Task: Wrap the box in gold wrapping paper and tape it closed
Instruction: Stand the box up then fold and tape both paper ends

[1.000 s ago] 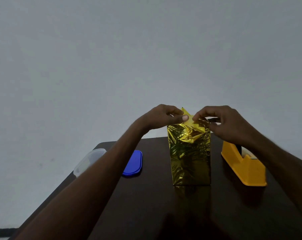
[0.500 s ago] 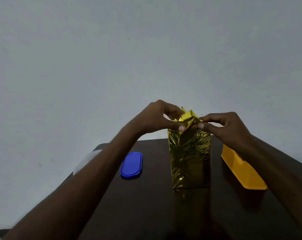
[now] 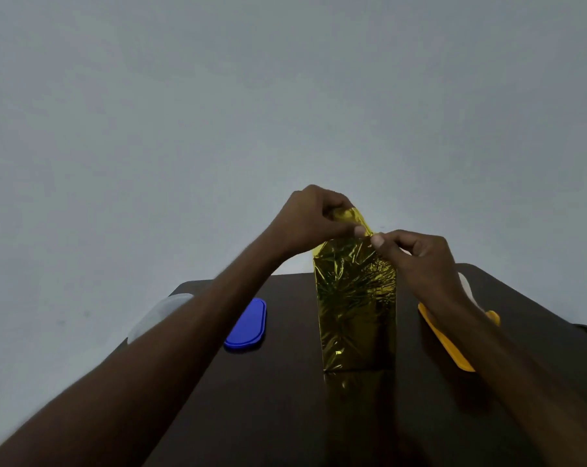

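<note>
Plain grey wall (image 3: 285,112) fills most of the view behind a dark brown table (image 3: 285,399), whose glossy top catches a dim reflection of what stands on it.

At the middle of the table a tall box (image 3: 357,308) stands upright, wrapped in crinkled gold wrapping paper (image 3: 349,217) on every side that shows. The paper rises past the top of the box into a loose folded flap. The box's base rests on the table, with its near face toward the camera.

Both hands meet at that top flap. The left hand (image 3: 310,219) comes in from the left, fingers curled, thumb and fingertips pinching the raised gold paper at the top left. The right hand (image 3: 416,256) comes in from the right and slightly lower, fingers bent, thumb and forefinger pinching the paper at the top right corner. The two thumbs sit just beside each other.

Left of the box, apart from it, a blue oval lid (image 3: 248,325) lies flat on the table. Farther left, at the table's edge, a clear container (image 3: 160,313) shows partly behind the left forearm. Right of the box an orange-yellow tape dispenser (image 3: 445,342) rests on the table, largely hidden by the right forearm.
</note>
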The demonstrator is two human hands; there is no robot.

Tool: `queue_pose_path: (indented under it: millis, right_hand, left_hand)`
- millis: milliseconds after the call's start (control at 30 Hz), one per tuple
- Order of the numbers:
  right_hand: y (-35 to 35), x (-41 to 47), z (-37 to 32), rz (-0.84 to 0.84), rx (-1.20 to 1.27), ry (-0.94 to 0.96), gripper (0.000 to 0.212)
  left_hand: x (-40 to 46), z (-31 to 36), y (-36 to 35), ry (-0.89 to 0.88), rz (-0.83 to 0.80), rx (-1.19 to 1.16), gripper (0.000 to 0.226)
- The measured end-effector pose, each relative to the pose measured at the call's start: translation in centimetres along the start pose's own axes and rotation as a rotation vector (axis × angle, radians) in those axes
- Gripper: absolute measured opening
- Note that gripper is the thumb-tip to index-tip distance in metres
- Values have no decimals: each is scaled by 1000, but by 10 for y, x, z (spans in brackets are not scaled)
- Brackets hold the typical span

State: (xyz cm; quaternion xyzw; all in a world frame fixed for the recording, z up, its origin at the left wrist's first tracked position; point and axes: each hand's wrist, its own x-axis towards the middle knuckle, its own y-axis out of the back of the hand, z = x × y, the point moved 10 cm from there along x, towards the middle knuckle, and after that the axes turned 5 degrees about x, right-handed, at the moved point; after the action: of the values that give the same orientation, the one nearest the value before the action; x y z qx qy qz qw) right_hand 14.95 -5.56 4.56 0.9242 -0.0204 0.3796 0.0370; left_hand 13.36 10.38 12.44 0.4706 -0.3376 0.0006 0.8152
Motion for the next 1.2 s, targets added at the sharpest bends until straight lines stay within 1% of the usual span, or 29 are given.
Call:
queue_pose_path:
  millis: [67, 100, 233, 300, 367, 400, 467, 500, 600, 700, 800, 933, 1067, 1200]
  right_hand:
    - [2, -1, 2, 4, 3, 3, 17]
    - [3, -2, 3, 11, -2, 4, 16]
    - [5, -1, 8, 38, 17, -18, 8]
    - [5, -1, 9, 55, 62, -41, 7]
    - [5, 0, 10, 66, 80, -62, 5]
    - [5, 0, 10, 72, 75, -66, 6]
    - [6, 0, 9, 89, 64, -63, 6]
    - [7, 1, 10, 97, 61, -64, 5]
    - [8, 0, 12, 124, 42, -78, 6]
    - [9, -2, 12, 157, 29, -90, 11]
    - [10, -2, 7, 200, -16, -90, 16]
    - [12, -4, 0, 234, -60, -77, 23]
    - [12, -3, -8, 213, -99, -74, 24]
    - [2, 12, -28, 85, -175, -47, 23]
  left_hand:
    - [2, 1, 8, 25, 63, -84, 12]
    - [3, 1, 10, 34, 67, -124, 10]
    - [5, -3, 25, 67, 112, -243, 13]
    - [7, -3, 28, 78, 136, -180, 24]
    - [8, -4, 20, 120, 85, -60, 38]
    - [8, -5, 14, 128, 47, -9, 39]
    - [10, 0, 7, 87, 13, 55, 29]
    - [11, 2, 8, 67, 25, 42, 22]
    - [12, -4, 16, 79, 84, -68, 12]
    - [11, -12, 12, 112, 77, -179, 9]
    - [9, -14, 9, 140, 72, -280, 12]
    - [10, -15, 12, 131, 89, -363, 22]
    - [8, -17, 11, 131, 84, -395, 26]
    - [8, -15, 12, 121, 66, -398, 29]
